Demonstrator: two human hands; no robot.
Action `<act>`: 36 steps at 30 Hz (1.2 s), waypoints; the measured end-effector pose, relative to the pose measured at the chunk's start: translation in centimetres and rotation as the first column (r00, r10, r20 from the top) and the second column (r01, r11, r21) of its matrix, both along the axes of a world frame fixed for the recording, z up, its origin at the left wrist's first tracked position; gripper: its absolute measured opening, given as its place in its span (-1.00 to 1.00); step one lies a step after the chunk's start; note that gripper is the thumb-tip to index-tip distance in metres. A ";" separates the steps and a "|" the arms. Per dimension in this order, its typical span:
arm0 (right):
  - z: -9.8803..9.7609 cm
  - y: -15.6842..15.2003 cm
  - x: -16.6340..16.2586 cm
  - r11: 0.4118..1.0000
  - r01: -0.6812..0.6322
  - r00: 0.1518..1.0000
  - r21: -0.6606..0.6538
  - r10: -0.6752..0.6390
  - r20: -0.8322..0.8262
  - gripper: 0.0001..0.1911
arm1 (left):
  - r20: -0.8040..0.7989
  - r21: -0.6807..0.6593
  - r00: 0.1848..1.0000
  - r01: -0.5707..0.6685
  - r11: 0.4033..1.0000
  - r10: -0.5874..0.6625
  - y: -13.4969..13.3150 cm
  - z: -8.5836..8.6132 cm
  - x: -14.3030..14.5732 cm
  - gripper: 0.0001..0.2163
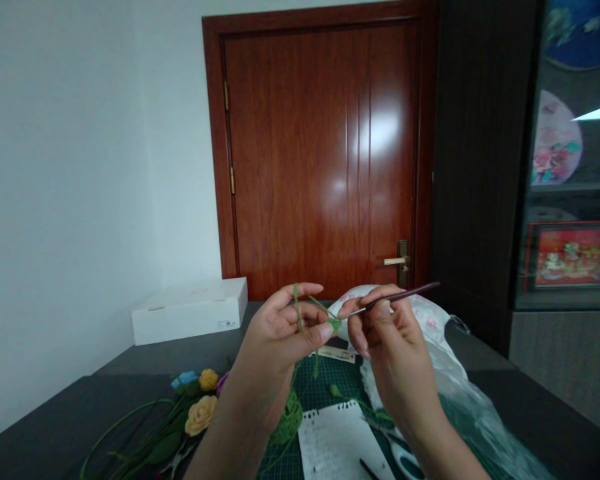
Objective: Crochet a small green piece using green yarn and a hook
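Observation:
Between thumb and fingers, my left hand [290,327] pinches a small green crochet piece [335,325]. Green yarn [297,307] loops round its raised index finger and runs across to the piece. My right hand [390,327] grips a crochet hook [405,294] with a dark handle, its metal tip pointing left at the crochet piece. Whether the tip is inside a stitch is too small to tell. Below my left wrist lies a ball of green yarn [289,419], partly hidden by the forearm.
A green cutting mat [313,387] bears a handwritten notepad page [330,437], a pen [369,469] and scissors [405,460]. Crocheted flowers [201,415] lie at left. A white box [190,310] stands behind, and plastic bags [445,347] lie at right.

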State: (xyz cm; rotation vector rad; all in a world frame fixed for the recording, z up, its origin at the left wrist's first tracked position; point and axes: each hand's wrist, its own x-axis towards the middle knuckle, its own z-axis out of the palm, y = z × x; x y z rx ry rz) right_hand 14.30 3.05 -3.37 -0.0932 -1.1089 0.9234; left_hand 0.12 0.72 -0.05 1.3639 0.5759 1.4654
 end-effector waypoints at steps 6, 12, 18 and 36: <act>0.3 -0.6 0.6 0.960 0.224 0.965 0.165 -0.243 0.102 -0.88 | -0.007 0.041 0.999 -0.047 0.998 0.047 -0.1 -0.1 0.1 -0.56; 0.1 -1.3 1.6 0.787 0.488 0.785 0.377 -0.584 0.204 -0.87 | -0.033 0.130 0.996 -0.080 0.988 0.085 -0.1 -0.2 0.3 -0.57; 0.6 -2.2 1.8 0.518 0.555 0.491 0.651 -0.836 0.245 -0.85 | -0.017 0.157 0.995 -0.090 0.983 0.093 -0.2 0.1 0.4 -0.59; -1.2 -0.1 0.8 0.736 0.540 0.778 0.408 -0.622 0.093 -0.84 | 0.178 -0.027 0.983 -0.040 0.999 0.044 -0.6 -0.1 1.6 -0.46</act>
